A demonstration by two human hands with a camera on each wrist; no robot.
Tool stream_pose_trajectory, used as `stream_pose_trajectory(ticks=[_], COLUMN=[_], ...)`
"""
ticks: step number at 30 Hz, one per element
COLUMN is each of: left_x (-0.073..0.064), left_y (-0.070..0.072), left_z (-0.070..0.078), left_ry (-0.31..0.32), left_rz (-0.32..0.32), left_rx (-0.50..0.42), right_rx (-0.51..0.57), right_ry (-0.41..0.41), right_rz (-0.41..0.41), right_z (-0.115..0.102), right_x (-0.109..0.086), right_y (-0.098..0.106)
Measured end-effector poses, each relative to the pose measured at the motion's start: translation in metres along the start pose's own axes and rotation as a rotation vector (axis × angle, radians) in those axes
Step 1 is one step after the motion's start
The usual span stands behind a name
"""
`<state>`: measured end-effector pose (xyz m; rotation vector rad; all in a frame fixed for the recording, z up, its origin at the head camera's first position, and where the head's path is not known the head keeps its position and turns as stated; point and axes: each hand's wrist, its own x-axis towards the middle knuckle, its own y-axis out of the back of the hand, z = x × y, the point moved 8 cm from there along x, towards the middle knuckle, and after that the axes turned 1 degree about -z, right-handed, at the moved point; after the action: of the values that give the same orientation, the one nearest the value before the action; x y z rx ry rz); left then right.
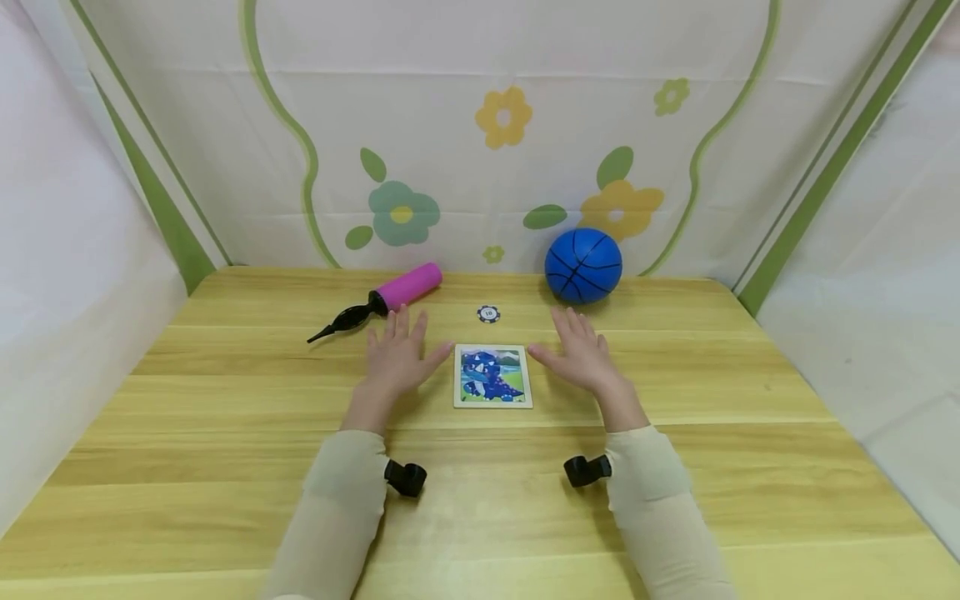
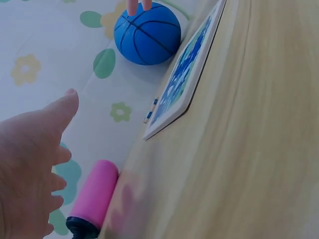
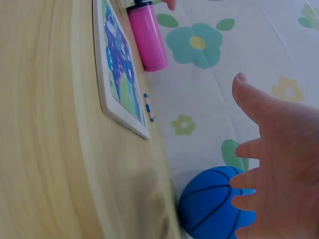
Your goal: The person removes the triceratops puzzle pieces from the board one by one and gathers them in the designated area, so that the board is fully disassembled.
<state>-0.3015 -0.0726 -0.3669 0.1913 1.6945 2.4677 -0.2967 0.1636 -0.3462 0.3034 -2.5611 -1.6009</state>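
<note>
Between the two hands lies a square picture puzzle (image 1: pixel 492 377) with a blue dinosaur and a pale frame. My left hand (image 1: pixel 395 357) hovers just left of it, fingers spread, holding nothing. On the other side my right hand (image 1: pixel 582 354) is likewise extended and holds nothing. Beyond the left fingertips rests a pink hand pump (image 1: pixel 409 286) with a black nozzle. A blue ball (image 1: pixel 583 266) with black basketball lines sits past the right fingertips. Behind the puzzle a small dark-and-white poker chip (image 1: pixel 488 313) lies flat; the right wrist view shows the chip (image 3: pixel 149 107) edge-on.
The wooden table (image 1: pixel 495 500) ends at a white cloth backdrop (image 1: pixel 450 108) printed with flowers. White cloth walls stand left and right. Each sleeved wrist carries a black camera mount, such as the left mount (image 1: pixel 407 478).
</note>
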Motion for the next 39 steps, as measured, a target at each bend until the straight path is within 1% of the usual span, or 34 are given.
stream_pose_trajectory(ticks=[2, 4, 7, 10, 12, 14, 16, 19, 22, 27, 30, 32, 35, 39], left_x=[0.002, 0.003, 0.003, 0.003, 0.003, 0.003, 0.003, 0.003, 0.003, 0.001, -0.001, -0.002, -0.004, -0.007], left_y=[-0.003, -0.007, -0.014, -0.022, -0.026, -0.03, -0.033, -0.039, -0.043, -0.047, -0.05, -0.053, -0.057, -0.06], left_z=[0.003, 0.006, 0.01, 0.013, 0.014, 0.017, 0.019, 0.023, 0.025, 0.032, 0.037, 0.039, 0.041, 0.043], left_ry=[-0.015, -0.044, -0.087, -0.131, -0.15, -0.173, -0.19, -0.206, -0.21, -0.255, -0.27, -0.267, -0.275, -0.3], left_rz=[0.015, 0.027, 0.029, 0.016, 0.011, 0.006, 0.001, -0.013, -0.023, -0.017, -0.028, -0.048, -0.065, -0.064], left_rx=[-0.028, -0.06, -0.129, -0.2, -0.247, -0.267, -0.276, -0.274, -0.278, -0.295, -0.29, -0.263, -0.192, -0.131], right_rx=[0.051, 0.107, 0.203, 0.269, 0.297, 0.313, 0.329, 0.363, 0.393, 0.385, 0.379, 0.387, 0.38, 0.362], right_ry=[0.02, 0.044, 0.062, 0.042, 0.011, 0.001, -0.005, 0.01, 0.005, 0.002, 0.031, 0.058, 0.088, 0.096], right_rz=[-0.003, -0.005, -0.013, -0.041, -0.063, -0.074, -0.066, -0.044, -0.019, 0.015, 0.034, 0.044, 0.049, 0.039], right_z=[-0.003, -0.005, -0.008, -0.007, -0.005, -0.004, -0.001, 0.003, 0.01, 0.02, 0.02, 0.018, 0.015, 0.013], right_x=[0.003, 0.006, 0.009, 0.011, 0.012, 0.014, 0.016, 0.019, 0.022, 0.023, 0.022, 0.022, 0.021, 0.021], right_y=[-0.006, -0.012, -0.019, -0.027, -0.034, -0.038, -0.042, -0.046, -0.051, -0.057, -0.059, -0.059, -0.059, -0.061])
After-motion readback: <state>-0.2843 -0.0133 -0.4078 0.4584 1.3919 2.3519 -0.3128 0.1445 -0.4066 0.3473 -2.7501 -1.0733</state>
